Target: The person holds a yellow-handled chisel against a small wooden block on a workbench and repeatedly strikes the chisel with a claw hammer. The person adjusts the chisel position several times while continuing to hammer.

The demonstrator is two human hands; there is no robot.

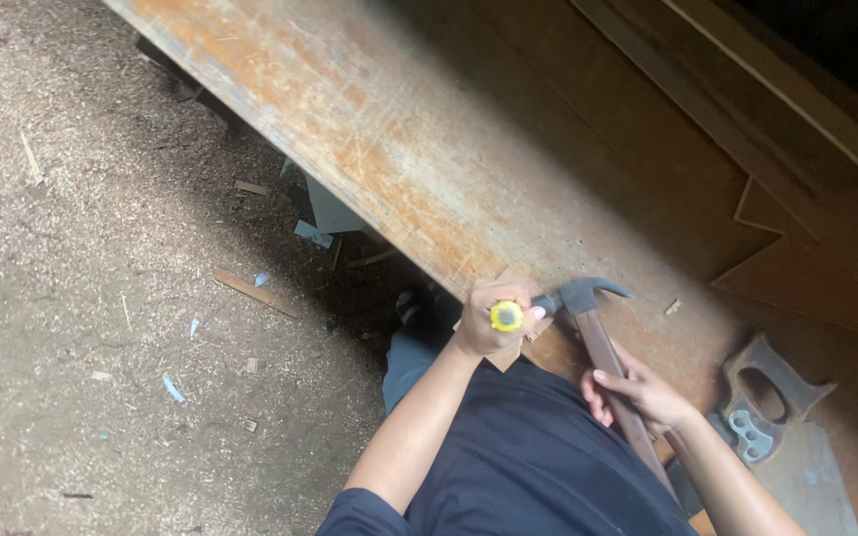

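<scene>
left hand (489, 323) grips what looks like a yellow-capped chisel (506, 316); right hand (638, 392) clasps hammer (598, 328).

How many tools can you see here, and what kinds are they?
Claw hammer with a brown wooden handle, held in the right hand: 1
Yellow-ended tool, gripped upright in the left hand, its yellow end showing: 1
Hand saw with a grey handle, lying on the worn wooden board: 1
Total: 3 tools
</scene>
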